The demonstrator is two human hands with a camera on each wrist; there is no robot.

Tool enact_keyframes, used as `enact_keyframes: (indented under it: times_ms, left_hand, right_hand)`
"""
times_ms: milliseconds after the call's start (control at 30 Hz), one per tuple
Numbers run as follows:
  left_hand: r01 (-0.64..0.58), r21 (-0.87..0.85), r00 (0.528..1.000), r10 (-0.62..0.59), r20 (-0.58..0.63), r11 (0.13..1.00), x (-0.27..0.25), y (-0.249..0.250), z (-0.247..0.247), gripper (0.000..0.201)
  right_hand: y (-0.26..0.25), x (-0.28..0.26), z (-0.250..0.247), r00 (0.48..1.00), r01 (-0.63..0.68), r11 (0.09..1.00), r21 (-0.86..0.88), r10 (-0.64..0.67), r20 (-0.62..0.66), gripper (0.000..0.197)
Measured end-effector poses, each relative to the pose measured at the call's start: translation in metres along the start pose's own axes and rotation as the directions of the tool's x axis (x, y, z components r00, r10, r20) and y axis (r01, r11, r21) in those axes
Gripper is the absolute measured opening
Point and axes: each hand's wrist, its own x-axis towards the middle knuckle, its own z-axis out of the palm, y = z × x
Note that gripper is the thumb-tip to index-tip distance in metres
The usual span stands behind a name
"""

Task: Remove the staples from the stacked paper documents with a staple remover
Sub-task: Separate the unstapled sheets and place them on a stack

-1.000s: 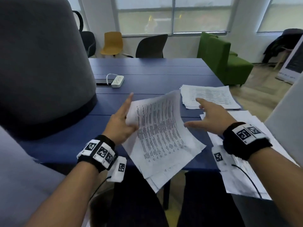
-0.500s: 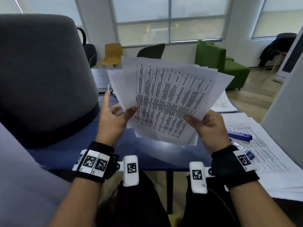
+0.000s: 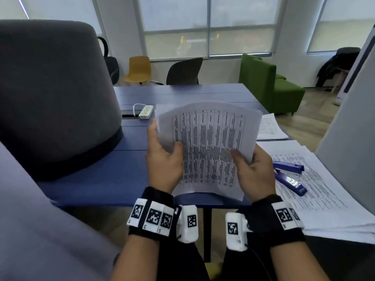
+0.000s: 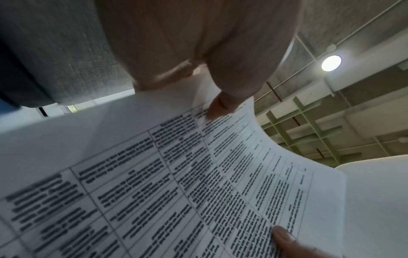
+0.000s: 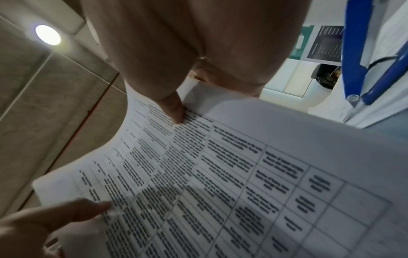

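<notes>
— While both hands hold it, where is the sheaf of papers point(image 3: 209, 147) and which way does it run?

— It is up off the blue table point(image 3: 95, 179), above the near edge and in front of the chest. Its long axis stands roughly upright, leaning away from the person, printed table facing them, top edge bowed into an arch.

— And the hands?

— The left hand point(image 3: 164, 159) grips the left edge, thumb on the printed face, fingers behind. The right hand point(image 3: 251, 169) grips the right edge the same way; in the right wrist view its thumb presses the print. Both are closed on the paper.

— What lies near its edges?

— To the right, well apart, a blue stapler point(image 3: 288, 175) lies opened on a spread paper stack point(image 3: 324, 199) that overhangs the table's near edge. Another paper pile point(image 3: 267, 126) sits behind the sheaf's right edge. A white power strip point(image 3: 145, 112) lies near the upper left corner, farther back.

— Open room?

— Bare tabletop shows left of the left hand, up to a large grey rounded form point(image 3: 50, 88) bulking over the table's left side. I cannot pick out a staple on the sheaf.
</notes>
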Motion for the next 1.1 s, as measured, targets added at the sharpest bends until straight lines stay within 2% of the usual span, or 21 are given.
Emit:
enact_keyframes:
  times_ms: [100, 233, 433, 600, 733, 800, 867, 933, 1000, 1067, 1100]
  left_hand:
    - [-0.022, -0.016, 0.999, 0.021, -0.044, 1.0, 0.003, 0.008, 0.002, 0.032]
    - [0.007, -0.028, 0.999, -0.005, 0.054, 1.0, 0.0, 0.005, 0.001, 0.022]
    - [0.004, -0.004, 0.998, -0.004, 0.056, 1.0, -0.007, 0.004, 0.001, 0.02]
    - [-0.017, 0.029, 1.0, 0.016, 0.022, 0.999, -0.012, 0.003, 0.004, 0.004]
    - [-0.068, 0.092, 0.997, 0.064, 0.045, 0.993, -0.015, 0.008, -0.001, 0.003]
    - [-0.088, 0.117, 0.995, 0.081, 0.066, 0.989, -0.01, 0.007, -0.005, 0.002]
    - [-0.033, 0.137, 0.996, 0.022, 0.083, 0.99, 0.001, -0.006, -0.007, 0.004]
    - [0.103, 0.128, 0.989, -0.116, 0.093, 0.986, 0.01, -0.03, -0.007, 0.008]
    - [0.243, 0.121, 0.955, -0.259, 0.143, 0.962, 0.017, -0.053, -0.005, 0.017]
    - [0.302, 0.188, 0.923, -0.336, 0.188, 0.935, 0.023, -0.073, 0.001, 0.02]
    - [0.301, 0.243, 0.914, -0.352, 0.203, 0.922, 0.025, -0.08, 0.005, 0.018]
  right_hand:
    - [-0.013, 0.001, -0.001, 0.998, 0.064, 0.997, 0.037, -0.065, 0.016, 0.014]
    - [-0.003, -0.002, -0.002, 0.999, 0.048, 0.998, 0.033, -0.048, 0.008, 0.028]
    - [0.003, -0.009, -0.006, 0.997, 0.069, 0.998, -0.014, -0.069, -0.017, 0.026]
    - [0.008, -0.01, -0.008, 1.0, 0.002, 0.999, 0.047, -0.001, -0.018, 0.026]
    - [0.007, -0.013, -0.012, 1.0, -0.006, 0.999, 0.05, 0.006, 0.006, 0.022]
    - [0.003, -0.007, -0.019, 0.998, -0.045, 0.999, -0.002, 0.045, 0.038, 0.018]
    - [-0.002, 0.003, -0.029, 0.989, -0.116, 0.987, -0.112, 0.125, 0.082, 0.01]
    - [-0.001, 0.016, -0.042, 0.974, -0.178, 0.927, -0.33, 0.214, 0.076, 0.013]
    - [0.01, 0.037, -0.061, 0.958, -0.206, 0.783, -0.587, 0.285, 0.045, 0.024]
    - [0.027, 0.061, -0.077, 0.939, -0.191, 0.547, -0.815, 0.343, 0.01, 0.038]
    - [0.035, 0.072, -0.082, 0.925, -0.182, 0.398, -0.899, 0.379, -0.019, 0.046]
